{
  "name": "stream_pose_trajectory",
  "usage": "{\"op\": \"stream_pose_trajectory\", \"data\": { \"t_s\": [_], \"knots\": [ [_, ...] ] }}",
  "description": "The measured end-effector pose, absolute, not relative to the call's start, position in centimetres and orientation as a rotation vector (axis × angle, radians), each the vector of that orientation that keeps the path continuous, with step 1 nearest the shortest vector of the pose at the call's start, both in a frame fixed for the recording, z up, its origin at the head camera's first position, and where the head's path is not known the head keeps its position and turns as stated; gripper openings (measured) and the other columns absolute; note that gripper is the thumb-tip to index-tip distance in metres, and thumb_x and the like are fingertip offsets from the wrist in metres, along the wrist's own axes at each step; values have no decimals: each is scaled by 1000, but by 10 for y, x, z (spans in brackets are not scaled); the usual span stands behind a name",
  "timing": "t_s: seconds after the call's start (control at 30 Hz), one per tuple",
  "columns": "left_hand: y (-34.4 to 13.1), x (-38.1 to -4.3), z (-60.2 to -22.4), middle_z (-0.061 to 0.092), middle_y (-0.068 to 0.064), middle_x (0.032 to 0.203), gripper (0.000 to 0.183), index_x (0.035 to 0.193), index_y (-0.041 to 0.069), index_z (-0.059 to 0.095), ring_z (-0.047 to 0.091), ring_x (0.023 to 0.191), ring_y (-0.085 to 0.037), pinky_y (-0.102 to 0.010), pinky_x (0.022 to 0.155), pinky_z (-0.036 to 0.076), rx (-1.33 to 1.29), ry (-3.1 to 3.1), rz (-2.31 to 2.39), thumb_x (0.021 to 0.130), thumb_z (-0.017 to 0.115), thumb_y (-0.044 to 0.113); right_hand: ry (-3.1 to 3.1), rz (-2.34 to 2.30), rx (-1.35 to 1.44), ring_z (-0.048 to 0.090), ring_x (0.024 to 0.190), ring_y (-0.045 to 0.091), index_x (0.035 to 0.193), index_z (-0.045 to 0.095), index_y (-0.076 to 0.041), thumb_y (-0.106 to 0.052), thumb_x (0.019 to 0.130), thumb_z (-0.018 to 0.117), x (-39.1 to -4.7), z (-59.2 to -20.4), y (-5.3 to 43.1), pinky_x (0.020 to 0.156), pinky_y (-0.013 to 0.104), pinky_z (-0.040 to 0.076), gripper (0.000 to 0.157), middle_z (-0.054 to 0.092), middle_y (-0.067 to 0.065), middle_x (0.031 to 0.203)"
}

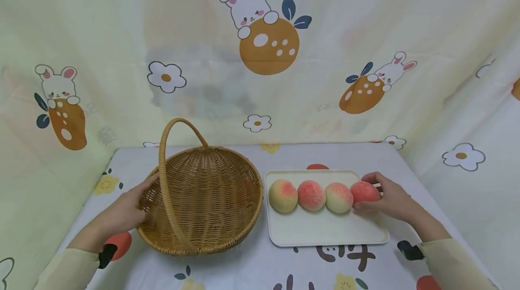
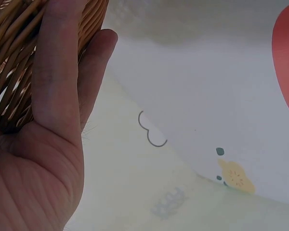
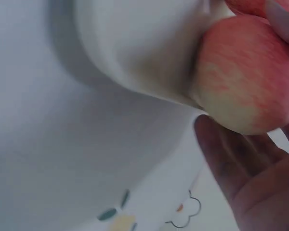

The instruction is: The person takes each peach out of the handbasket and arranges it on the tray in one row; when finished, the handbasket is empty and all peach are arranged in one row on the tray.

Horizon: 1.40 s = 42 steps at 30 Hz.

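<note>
A round wicker basket [image 1: 211, 190] with an arched handle [image 1: 163, 177] stands left of centre, its mouth tilted toward the head camera. At its left side my left hand [image 1: 127, 206] holds the wall, and fingers [image 2: 58, 72] lie along the wicker in the left wrist view. To the right, a cream tray [image 1: 325, 231] carries a row of peaches, among them a yellow-green one [image 1: 283, 196], a pink one [image 1: 311, 195] and a pale one [image 1: 339, 198]. My right hand [image 1: 390, 197] grips the rightmost red peach [image 1: 364, 192] between thumb and fingers.
A printed cloth [image 1: 239, 272] covers the table under basket and tray. Curtains with rabbits and flowers [image 1: 166, 77] close in the back and both sides. The tray's left edge lies close beside the basket's rim.
</note>
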<state>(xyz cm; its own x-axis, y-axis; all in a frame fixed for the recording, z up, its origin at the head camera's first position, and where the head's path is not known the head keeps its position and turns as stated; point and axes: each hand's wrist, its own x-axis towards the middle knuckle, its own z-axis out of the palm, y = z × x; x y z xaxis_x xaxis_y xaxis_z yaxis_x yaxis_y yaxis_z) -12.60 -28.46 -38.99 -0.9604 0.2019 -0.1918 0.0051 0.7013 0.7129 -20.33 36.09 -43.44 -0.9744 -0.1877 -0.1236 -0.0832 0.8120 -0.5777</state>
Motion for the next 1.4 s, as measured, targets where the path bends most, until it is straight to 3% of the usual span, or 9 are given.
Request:
{"op": "stream_pose_trajectory", "data": {
  "t_s": [0.23,0.43,0.53,0.73,0.93,1.2,1.3,1.4],
  "knots": [
    [-285,-127,-390,22,-37,157,102,163,9,15,44,124,-51,-41,73,51,151,2663,1100,75,66,-8,2646,-922,-363,53,119,46,147,45,-4,-20,74,87,-206,-421,370,80,45,56,86,46,28,143],
    [-286,-127,-389,24,-37,156,103,163,9,15,33,134,-60,-60,88,50,173,2689,1081,74,65,-9,2687,-907,-412,55,118,49,143,50,-3,-24,77,86,-209,-424,372,84,49,56,78,52,27,138],
    [-286,-126,-389,24,-37,156,103,163,8,15,33,134,-60,-56,87,51,160,2681,1079,75,66,-8,2716,-886,-390,53,120,49,143,51,-3,-29,78,86,-209,-424,369,84,51,55,79,54,26,137],
    [-288,-126,-391,21,-39,156,103,163,9,14,43,125,-51,-40,70,51,132,2653,1109,76,66,-7,2737,-862,-400,52,120,44,144,51,-5,-27,77,86,-213,-427,366,84,48,54,79,55,24,138],
    [-286,-125,-393,22,-37,157,102,163,11,15,40,129,-56,-44,75,54,124,2645,1118,76,66,-7,2667,-929,-423,51,118,39,144,50,-7,-17,77,85,-218,-433,366,84,42,51,76,55,21,136],
    [-282,-126,-390,25,-39,155,101,162,8,16,51,107,-44,-37,64,50,127,2641,1122,77,66,-9,2659,-912,-350,51,117,41,149,44,-7,-19,73,88,-213,-431,364,81,43,53,89,53,23,137],
    [-282,-126,-388,24,-39,155,102,163,8,15,49,116,-48,-38,68,51,120,2650,1099,77,68,-7,2674,-924,-386,50,122,46,152,39,-6,-24,73,89,-209,-425,368,85,49,52,96,51,25,140],
    [-283,-126,-388,24,-38,156,102,163,9,16,42,128,-55,-48,79,54,133,2671,1070,77,69,-5,2701,-923,-404,45,127,50,155,35,-5,-30,74,89,-207,-419,370,91,60,48,100,47,27,144]
  ]
}}
